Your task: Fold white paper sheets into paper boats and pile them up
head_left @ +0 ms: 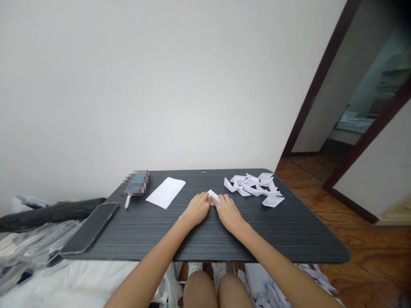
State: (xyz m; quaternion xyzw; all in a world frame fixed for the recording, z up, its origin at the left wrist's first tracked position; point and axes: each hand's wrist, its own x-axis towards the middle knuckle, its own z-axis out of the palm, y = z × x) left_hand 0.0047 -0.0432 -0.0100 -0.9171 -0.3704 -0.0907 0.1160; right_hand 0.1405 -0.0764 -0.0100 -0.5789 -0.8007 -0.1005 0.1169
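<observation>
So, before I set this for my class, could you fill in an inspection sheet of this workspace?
Surface: dark, fine-lined tabletop.
Job's things: small folded paper under the fingers; flat white paper left of it; group of folded paper pieces to the right.
Clutter: smartphone at the left edge; pixelated item at the back left, unidentifiable.
Hands: left hand and right hand both touch the small folded paper.
Cables: nothing seen.
Surroundings: pale wall behind; door frame and wood-look floor to the right; more paper pieces below the table.
</observation>
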